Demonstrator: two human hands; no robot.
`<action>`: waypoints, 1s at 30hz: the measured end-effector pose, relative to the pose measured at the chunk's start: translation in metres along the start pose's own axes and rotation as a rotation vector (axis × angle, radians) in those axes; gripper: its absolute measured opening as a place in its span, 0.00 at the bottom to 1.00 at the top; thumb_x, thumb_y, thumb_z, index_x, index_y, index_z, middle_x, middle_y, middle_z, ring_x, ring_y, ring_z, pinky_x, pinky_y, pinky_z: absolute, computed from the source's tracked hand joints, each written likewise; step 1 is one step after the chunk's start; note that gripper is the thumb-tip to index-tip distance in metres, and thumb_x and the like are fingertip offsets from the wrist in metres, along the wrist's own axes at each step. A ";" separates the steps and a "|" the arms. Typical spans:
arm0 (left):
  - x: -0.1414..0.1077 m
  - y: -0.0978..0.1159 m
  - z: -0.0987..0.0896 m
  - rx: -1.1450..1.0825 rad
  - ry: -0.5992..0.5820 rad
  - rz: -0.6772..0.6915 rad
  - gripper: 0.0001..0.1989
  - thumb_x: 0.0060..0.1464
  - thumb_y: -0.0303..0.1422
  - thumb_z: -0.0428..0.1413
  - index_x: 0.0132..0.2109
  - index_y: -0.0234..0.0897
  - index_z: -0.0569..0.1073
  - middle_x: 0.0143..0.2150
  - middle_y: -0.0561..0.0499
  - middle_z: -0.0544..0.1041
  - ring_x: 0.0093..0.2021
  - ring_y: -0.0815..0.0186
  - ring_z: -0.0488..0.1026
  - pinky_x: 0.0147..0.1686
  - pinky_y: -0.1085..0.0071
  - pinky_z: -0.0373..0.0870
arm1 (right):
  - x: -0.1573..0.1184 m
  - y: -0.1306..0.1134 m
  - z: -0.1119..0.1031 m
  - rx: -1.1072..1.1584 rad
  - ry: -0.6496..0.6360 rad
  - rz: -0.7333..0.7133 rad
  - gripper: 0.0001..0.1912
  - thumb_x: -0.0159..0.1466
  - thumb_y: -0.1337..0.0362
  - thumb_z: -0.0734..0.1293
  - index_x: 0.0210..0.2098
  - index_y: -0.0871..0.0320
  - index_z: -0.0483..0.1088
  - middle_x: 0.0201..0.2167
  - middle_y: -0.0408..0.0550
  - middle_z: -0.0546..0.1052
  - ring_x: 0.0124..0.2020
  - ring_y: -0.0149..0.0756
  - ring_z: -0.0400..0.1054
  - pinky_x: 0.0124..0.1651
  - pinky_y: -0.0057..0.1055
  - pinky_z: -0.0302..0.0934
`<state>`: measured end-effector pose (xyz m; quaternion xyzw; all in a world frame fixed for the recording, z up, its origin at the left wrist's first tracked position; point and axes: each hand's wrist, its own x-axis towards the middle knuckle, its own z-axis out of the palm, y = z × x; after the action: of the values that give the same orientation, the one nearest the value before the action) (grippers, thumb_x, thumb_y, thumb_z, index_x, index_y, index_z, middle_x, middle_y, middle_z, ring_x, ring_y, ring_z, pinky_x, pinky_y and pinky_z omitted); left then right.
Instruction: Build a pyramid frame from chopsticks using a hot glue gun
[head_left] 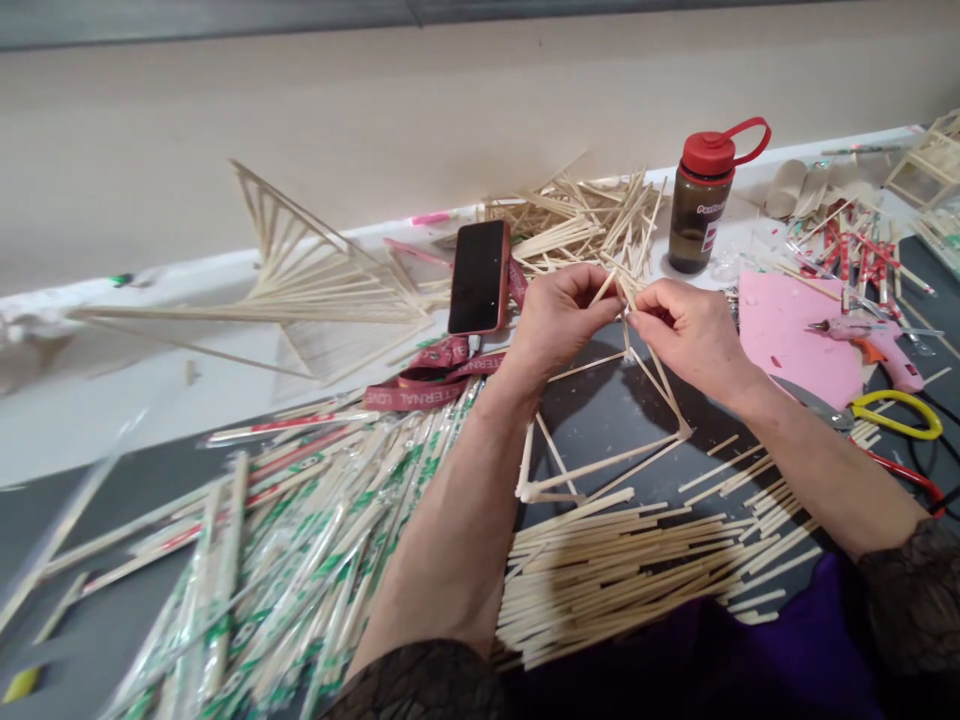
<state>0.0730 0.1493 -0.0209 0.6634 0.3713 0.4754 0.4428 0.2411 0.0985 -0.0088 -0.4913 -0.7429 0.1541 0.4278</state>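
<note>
A small frame of thin wooden sticks (611,462), glued at its corners, stands on the dark grey mat. My left hand (564,318) pinches a wooden stick at the top of this frame. Right beside it, the fingertips of my right hand (686,325) are closed on the frame's top joint, where several sticks meet. The exact contact between the fingers and the sticks is partly hidden. Below the frame lies a spread of loose wooden sticks (622,570), near my body. Wrapped chopsticks (300,540) in clear and green plastic cover the mat left of my left forearm.
A phone (478,277) and a red lanyard (420,385) lie left of my hands. Behind are a stick pile (577,225) and a red-lidded bottle (701,200). To the right are a pink glue gun (881,345) and yellow-handled scissors (896,412). A fan-shaped stick structure (315,270) stands far left.
</note>
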 end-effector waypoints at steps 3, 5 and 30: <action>0.000 0.000 -0.001 0.025 0.001 0.003 0.05 0.43 0.30 0.65 0.30 0.35 0.78 0.28 0.54 0.76 0.30 0.70 0.69 0.32 0.73 0.64 | 0.000 0.000 0.001 0.000 -0.002 -0.002 0.08 0.62 0.71 0.67 0.27 0.57 0.68 0.26 0.41 0.74 0.29 0.29 0.65 0.37 0.29 0.58; 0.000 -0.001 -0.001 0.042 0.005 0.008 0.04 0.43 0.30 0.64 0.30 0.35 0.78 0.27 0.54 0.76 0.29 0.70 0.69 0.32 0.73 0.64 | 0.000 0.000 0.001 0.003 -0.005 -0.003 0.08 0.62 0.71 0.67 0.27 0.57 0.69 0.26 0.41 0.74 0.29 0.29 0.65 0.37 0.29 0.58; -0.003 0.001 0.001 0.183 0.020 0.046 0.02 0.45 0.30 0.63 0.30 0.36 0.78 0.26 0.55 0.76 0.29 0.69 0.68 0.33 0.73 0.64 | -0.001 -0.001 0.003 -0.003 -0.018 0.011 0.07 0.62 0.70 0.67 0.28 0.56 0.69 0.28 0.43 0.76 0.30 0.31 0.65 0.39 0.31 0.60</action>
<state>0.0732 0.1463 -0.0204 0.7047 0.4024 0.4560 0.3655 0.2386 0.0979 -0.0105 -0.4945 -0.7443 0.1596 0.4197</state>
